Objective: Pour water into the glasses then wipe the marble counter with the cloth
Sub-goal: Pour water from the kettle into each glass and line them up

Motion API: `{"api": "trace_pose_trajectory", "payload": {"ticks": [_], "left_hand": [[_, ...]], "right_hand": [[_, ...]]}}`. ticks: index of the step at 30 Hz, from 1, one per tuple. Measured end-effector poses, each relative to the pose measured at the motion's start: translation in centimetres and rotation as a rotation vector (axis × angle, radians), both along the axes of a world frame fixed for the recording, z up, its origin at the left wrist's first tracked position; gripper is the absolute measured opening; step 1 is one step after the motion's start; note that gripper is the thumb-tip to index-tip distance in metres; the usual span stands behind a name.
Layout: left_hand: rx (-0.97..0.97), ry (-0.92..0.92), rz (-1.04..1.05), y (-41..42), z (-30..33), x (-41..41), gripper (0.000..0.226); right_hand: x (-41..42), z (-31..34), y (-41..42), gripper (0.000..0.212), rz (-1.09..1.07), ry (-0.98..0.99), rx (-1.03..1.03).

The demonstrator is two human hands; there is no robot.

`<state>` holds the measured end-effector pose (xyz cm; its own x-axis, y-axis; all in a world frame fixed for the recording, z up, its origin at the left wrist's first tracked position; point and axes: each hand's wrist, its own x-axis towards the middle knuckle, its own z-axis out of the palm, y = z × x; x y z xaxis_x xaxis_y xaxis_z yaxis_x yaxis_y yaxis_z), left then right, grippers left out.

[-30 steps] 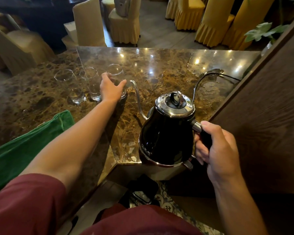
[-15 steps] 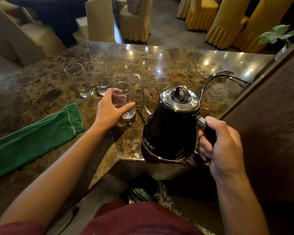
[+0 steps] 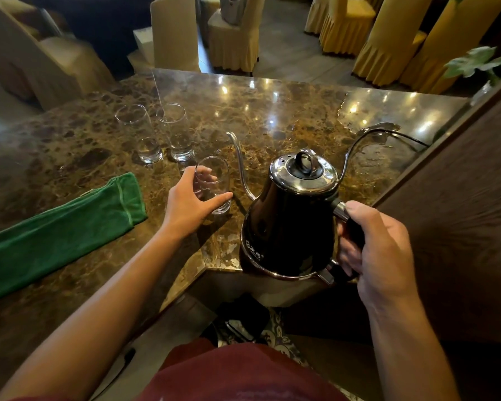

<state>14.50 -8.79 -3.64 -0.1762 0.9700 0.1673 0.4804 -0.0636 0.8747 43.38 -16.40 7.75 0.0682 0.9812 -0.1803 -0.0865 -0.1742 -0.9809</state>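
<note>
My left hand [image 3: 190, 202] grips an upright clear glass [image 3: 214, 180] standing on the brown marble counter [image 3: 272, 111], just left of the kettle's thin spout. My right hand [image 3: 373, 256] holds the handle of the black gooseneck kettle [image 3: 289, 224], which sits at the counter's near edge. Two more glasses [image 3: 141, 134] [image 3: 177, 131] stand side by side farther back on the left, each with a little water at the bottom. A folded green cloth [image 3: 61, 233] lies on the counter to the left of my left arm.
A black cord [image 3: 405, 137] runs along the counter's right side by a wet patch. A dark wooden panel [image 3: 460, 212] walls off the right. Covered chairs [image 3: 388, 39] stand beyond the far edge, and a green plant [image 3: 480, 60] at the upper right.
My left hand has drawn the third glass away from the other two, toward me and next to the kettle spout. The kettle has stayed in my right hand.
</note>
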Motion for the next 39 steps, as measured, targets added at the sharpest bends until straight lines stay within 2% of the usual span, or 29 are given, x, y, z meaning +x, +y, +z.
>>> {"api": "trace_pose_trajectory", "payload": {"ticks": [4,8,13,21,27,34,39], "left_hand": [[-0.013,-0.014,-0.07,0.4,0.4,-0.6,0.072],[-0.029,-0.02,-0.112,1.3,0.8,-1.3,0.073],[-0.046,-0.006,-0.132,1.5,0.6,-1.5,0.072],[-0.033,-0.003,-0.136,1.6,0.3,-1.5,0.072],[-0.03,-0.003,-0.149,1.7,0.2,-1.6,0.073],[-0.02,0.005,-0.166,1.8,0.3,-1.8,0.073],[-0.018,0.001,-0.159,1.9,0.1,-1.8,0.072]], "right_hand": [[0.3,0.3,0.4,0.037,0.043,-0.079,0.098],[0.9,1.2,1.1,0.061,0.046,-0.228,0.227],[1.0,2.6,2.5,0.068,-0.013,-0.488,0.382],[0.8,4.2,4.1,0.06,-0.003,-0.742,0.494],[0.7,5.3,4.7,0.056,0.106,-0.783,0.482],[-0.1,8.9,6.1,0.057,0.327,-0.978,0.352],[-1.2,10.2,5.9,0.053,0.354,-1.054,0.319]]}}
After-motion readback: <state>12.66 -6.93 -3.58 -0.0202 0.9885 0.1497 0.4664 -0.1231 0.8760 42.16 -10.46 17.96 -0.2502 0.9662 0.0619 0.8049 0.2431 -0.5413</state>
